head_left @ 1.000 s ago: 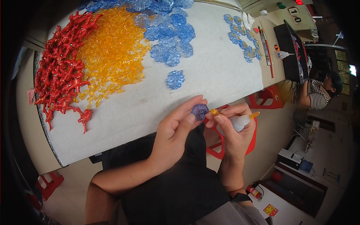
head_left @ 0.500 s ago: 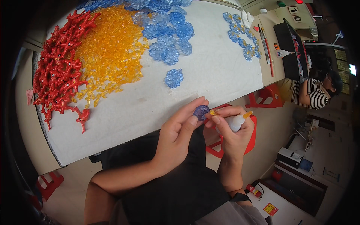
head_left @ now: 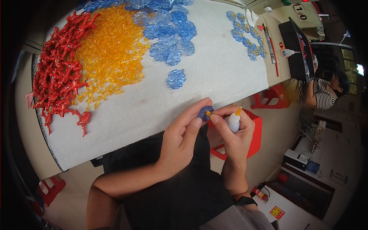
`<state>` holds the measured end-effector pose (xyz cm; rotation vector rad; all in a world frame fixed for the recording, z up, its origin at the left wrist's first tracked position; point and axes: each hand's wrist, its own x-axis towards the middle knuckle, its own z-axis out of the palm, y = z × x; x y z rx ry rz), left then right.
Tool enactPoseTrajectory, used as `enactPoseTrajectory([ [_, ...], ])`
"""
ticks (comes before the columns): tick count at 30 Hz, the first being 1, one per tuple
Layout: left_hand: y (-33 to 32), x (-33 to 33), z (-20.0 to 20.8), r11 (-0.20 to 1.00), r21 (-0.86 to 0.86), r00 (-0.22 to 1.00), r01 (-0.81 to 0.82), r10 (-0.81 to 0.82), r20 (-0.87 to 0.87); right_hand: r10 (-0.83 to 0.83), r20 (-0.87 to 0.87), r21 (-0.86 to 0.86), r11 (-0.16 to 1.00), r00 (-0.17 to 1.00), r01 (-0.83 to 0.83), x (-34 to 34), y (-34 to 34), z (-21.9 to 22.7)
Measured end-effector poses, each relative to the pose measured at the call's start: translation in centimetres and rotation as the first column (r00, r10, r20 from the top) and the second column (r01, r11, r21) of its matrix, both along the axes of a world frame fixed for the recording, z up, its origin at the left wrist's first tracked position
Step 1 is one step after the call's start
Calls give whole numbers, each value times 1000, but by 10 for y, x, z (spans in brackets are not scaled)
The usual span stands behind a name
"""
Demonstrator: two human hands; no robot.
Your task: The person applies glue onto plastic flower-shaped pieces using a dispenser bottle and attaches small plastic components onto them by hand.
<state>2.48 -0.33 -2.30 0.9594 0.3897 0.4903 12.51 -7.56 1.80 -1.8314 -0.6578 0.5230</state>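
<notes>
My left hand [head_left: 179, 142] is closed, pinching a dark blue, see-through, scalloped piece [head_left: 202, 115] between thumb and fingers, just off the table's front edge. With thumb and forefinger my right hand [head_left: 237, 138] holds a small yellow clear piece [head_left: 208, 113] against the face of that blue piece. The same hand also grips a white squeeze glue bottle [head_left: 233, 123], its orange nozzle with a thin tip pointing up. A lone light-blue scalloped piece [head_left: 176, 79] lies on the white-covered table [head_left: 218, 73] beyond my hands.
Piles of red branching figures [head_left: 61, 69], yellow clear pieces [head_left: 111, 50] and blue scalloped pieces [head_left: 168, 36] cover the table's left and back. Blue pieces with yellow bits [head_left: 245, 34] lie far right, near brushes [head_left: 270, 46] and a black tray [head_left: 297, 50]. A person [head_left: 322, 92] sits beyond.
My right hand has moved slightly left, bringing the yellow piece onto the blue one. The glue bottle has tipped more upright. My left hand has hardly moved.
</notes>
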Motion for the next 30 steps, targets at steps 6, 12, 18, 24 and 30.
enactPoseTrajectory([
  [6,-1,-1,-1,1000,20,1000,13,-13,-16,-2,-43,-11,1000,999,2,-1,-1,0],
  [12,-4,1,1,998,-13,997,-67,66,-49,-2,-47,-58,998,999,-1,-1,0,3],
  [18,-5,1,0,998,-28,997,-48,46,-59,46,-57,-141,989,997,-54,3,-1,8],
  [24,-3,-1,0,998,55,996,-32,36,-78,86,-100,-136,986,991,-99,6,-3,10],
  [30,-5,-1,-1,989,125,994,-73,82,-75,53,-148,-133,988,988,-73,4,-2,6],
])
